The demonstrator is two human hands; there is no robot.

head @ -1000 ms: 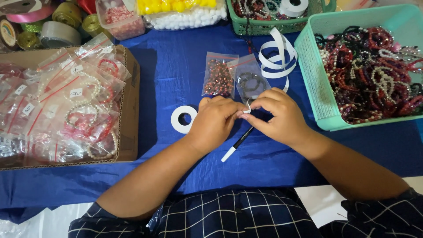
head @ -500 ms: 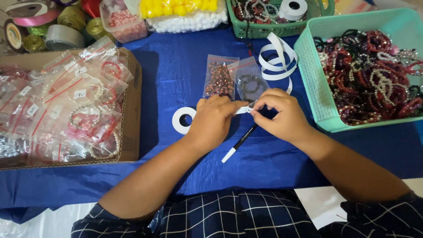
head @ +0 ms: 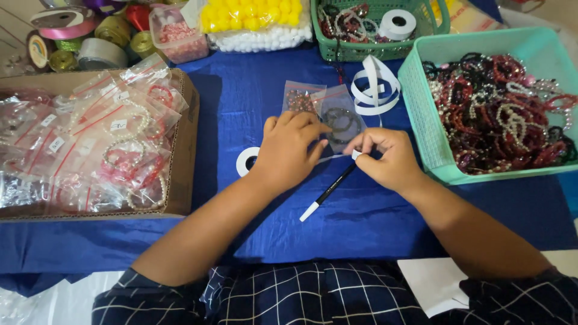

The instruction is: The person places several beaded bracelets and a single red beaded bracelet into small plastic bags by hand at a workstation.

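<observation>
My left hand (head: 288,150) and my right hand (head: 387,161) hold a thin white label strip (head: 336,157) stretched between them over the blue cloth. The right thumb and forefinger pinch its right end. The left fingertips also rest on a small clear bag with a dark bracelet (head: 344,120). A second clear bag with reddish beads (head: 299,98) lies just behind it. A black pen with a white cap (head: 328,192) lies slanted below my hands. A white tape roll (head: 245,161) sits left of my left wrist, partly hidden.
A cardboard box (head: 188,150) of bagged bracelets stands at the left. At the right is a teal basket (head: 421,120) heaped with loose bracelets. Behind lie a curled white backing strip (head: 373,84), a green basket (head: 361,53), ribbon spools (head: 60,36) and a bag of yellow balls (head: 253,15).
My hands had their fingertips pinched together over the bags. They have drawn apart, the right hand moving right, with the white strip now stretched between them.
</observation>
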